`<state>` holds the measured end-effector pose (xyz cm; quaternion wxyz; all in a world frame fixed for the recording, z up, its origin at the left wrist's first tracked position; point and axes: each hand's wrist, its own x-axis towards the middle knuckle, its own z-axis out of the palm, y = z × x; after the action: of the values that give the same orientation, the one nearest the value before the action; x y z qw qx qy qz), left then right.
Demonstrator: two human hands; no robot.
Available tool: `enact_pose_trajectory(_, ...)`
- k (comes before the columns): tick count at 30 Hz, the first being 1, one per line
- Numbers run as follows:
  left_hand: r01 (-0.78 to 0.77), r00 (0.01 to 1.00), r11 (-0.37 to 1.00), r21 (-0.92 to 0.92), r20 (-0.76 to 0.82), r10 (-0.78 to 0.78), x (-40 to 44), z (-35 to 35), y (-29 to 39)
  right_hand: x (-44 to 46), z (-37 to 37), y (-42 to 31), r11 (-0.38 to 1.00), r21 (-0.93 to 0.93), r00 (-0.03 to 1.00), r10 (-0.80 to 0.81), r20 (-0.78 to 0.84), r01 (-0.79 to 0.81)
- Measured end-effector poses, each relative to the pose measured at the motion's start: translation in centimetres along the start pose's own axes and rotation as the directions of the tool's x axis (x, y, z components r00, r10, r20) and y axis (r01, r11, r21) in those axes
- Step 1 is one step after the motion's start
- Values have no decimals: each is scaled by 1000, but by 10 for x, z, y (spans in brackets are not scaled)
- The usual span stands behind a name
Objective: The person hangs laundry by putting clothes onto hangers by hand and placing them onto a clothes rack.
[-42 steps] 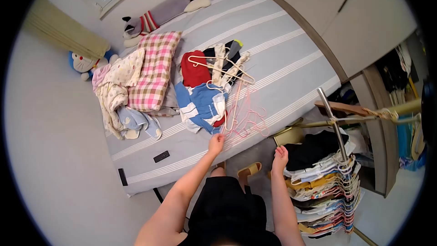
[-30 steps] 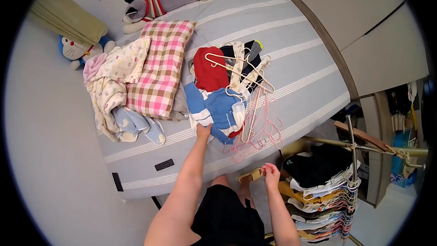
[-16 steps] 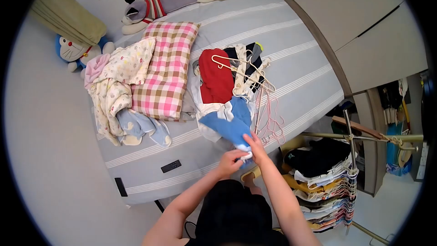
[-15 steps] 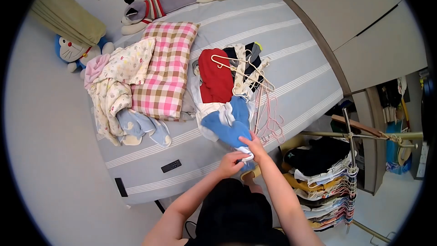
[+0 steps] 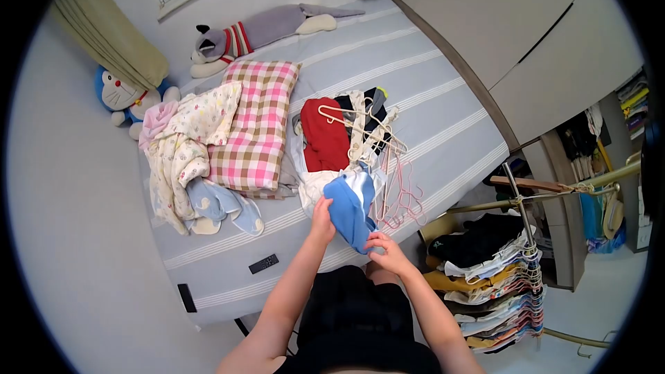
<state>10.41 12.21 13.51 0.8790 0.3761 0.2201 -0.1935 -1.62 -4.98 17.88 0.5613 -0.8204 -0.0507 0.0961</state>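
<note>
Both hands have the blue-and-white garment (image 5: 346,213) spread, just right of the checked pillow (image 5: 255,125) — left hand (image 5: 321,221) closed on its side, right hand (image 5: 389,253) pinching its lower end with fingers partly curled — apparently controlled from two points.

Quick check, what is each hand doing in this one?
Left hand: closed on the blue garment.
Right hand: fingers closed on the garment's lower end.

I see soft, matt blue cloth (image 5: 346,211), thin smooth plastic hangers (image 5: 402,204) and a pole (image 5: 519,204) (glossy, metal-looking).
</note>
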Motion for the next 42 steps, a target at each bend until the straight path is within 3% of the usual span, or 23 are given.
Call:
enact_pose_trajectory(3, 10, 1000, 999, 52, 27, -12, -13, 11, 4, 5, -2, -6, 971, 237, 972, 34, -231, 23)
enact_pose_trajectory(4, 3, 999, 999, 49, 38, -5, -14, 9, 1, 12, -5, -10, 947, 317, 964, 128, -232, -50)
enact_pose_trajectory(6, -5, 998, 998, 57, 69, 1, -18, 10, 1, 28, -12, -21, 856, 480, 924, 324, -204, -194)
enact_pose_trajectory(8, -16, 994, 997, 78, 113, 7, -34, 19, 11, 41, -9, -27, 747, 631, 925, 360, -123, -207)
enact_pose_trajectory(11, -131, 963, 941, 311, 264, 47, -49, 33, 33, 53, -4, -52, 585, 790, 937, 346, -41, -182)
enact_pose_trajectory(13, -250, 945, 825, 506, 312, 95, -49, 29, 39, 55, 1, -55, 451, 878, 952, 305, 16, -159)
enact_pose_trajectory(14, -305, 935, 748, 589, 336, 116, -49, 28, 42, 56, 3, -59, 450, 876, 951, 309, 28, -172)
enact_pose_trajectory(17, -498, 860, 741, 451, 364, 356, -61, 41, 40, 59, 8, -74, 496, 848, 948, 318, 22, -186)
enact_pose_trajectory(20, -548, 836, 579, 603, 404, 370, -74, 40, 50, 61, 13, -71, 602, 786, 944, 320, -74, -143)
enact_pose_trajectory(23, -587, 805, 280, 760, 509, 306, -79, 37, 54, 61, 15, -67, 644, 758, 932, 329, -152, -104)
enact_pose_trajectory(26, -655, 751, 190, 731, 605, 263, -89, 46, 59, 58, 12, -67, 662, 745, 927, 328, -181, -89)
enact_pose_trajectory(29, -741, 650, 75, 668, 684, 330, -82, 37, 52, 54, 11, -67, 692, 717, 935, 306, -180, -88)
enact_pose_trajectory(32, -697, 711, 103, 709, 666, 228, -81, 39, 54, 47, 10, -66, 734, 673, 937, 293, -190, -93)
enact_pose_trajectory(35, -540, 821, 40, 841, 516, 245, -76, 37, 46, 38, 11, -54, 753, 654, 920, 305, -245, -76)
enact_pose_trajectory(38, -346, 930, 37, 937, 338, 143, -50, 19, 54, 24, 9, -26, 793, 603, 898, 322, -300, -83)
enact_pose_trajectory(39, -266, 963, 439, 858, 223, 149, -38, 11, 57, 19, 7, -15, 815, 571, 894, 324, -308, -99)
enact_pose_trajectory(40, -150, 988, 766, 626, 109, 105, -29, 6, 60, 13, 6, -3, 834, 539, 891, 328, -314, -118)
enact_pose_trajectory(41, -24, 1000, 960, 278, 15, 20, -21, 2, 59, 6, 4, 9, 875, 422, 902, 360, -239, -237)
enact_pose_trajectory(42, -19, 997, 960, 280, 72, -2, -23, 8, 62, -1, 1, 21, 895, 286, 902, 398, -166, -342)
